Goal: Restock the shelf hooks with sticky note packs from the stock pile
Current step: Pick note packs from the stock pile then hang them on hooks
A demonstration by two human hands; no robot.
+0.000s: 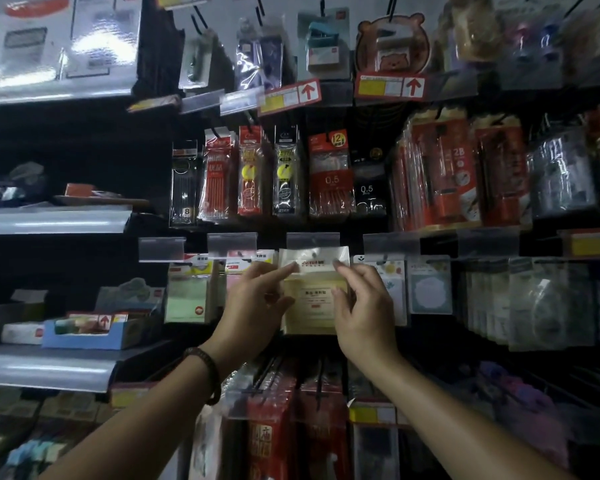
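The pack [312, 296] is between the two hands, up at hook level, its header just under the clear label holder [312, 240]. The left hand [257, 303] pinches the left edge w/ the thumb, index finger stretched to the header corner. The right hand [364, 306] holds the right edge w/ curled fingers. Whether the hole [314, 253] is already on the hook I cannot tell – it is too dark there. By its look the pack is light, a paper block in a thin glossy sleeve – the block part stiff, the header floppy and prob. slippery. Better to hold both sides near the top, approx. where the fingers are now, to steady the hole. A green pack [187, 299] hangs left of the left hand.
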